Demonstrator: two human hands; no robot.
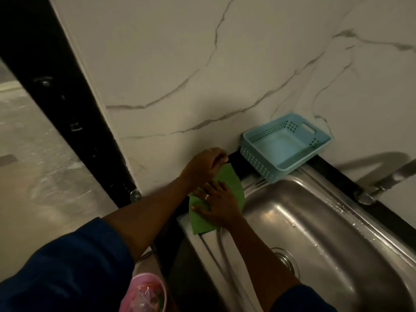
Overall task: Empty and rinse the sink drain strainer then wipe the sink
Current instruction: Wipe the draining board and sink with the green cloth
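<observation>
Bottom left: pink bin (pixel 155 287) w/ a plastic liner, cut off by the frame edge. Centre: left hand (pixel 206 166), fingers curled, pinching the upper corner of the green cloth (pixel 234 185) close to the marble wall (pixel 180 64). Just below, right hand (pixel 217 207) lies flat on the cloth, fingers spread and released (ring on one), pressing it onto the left rim of the sink (pixel 326 233). Drain strainer (pixel 284 258) sits in the basin bottom, lower centre-right, partly behind the right forearm. Blue basket (pixel 254 157) stands at the sink's back corner; faucet (pixel 382 183) at far right.
</observation>
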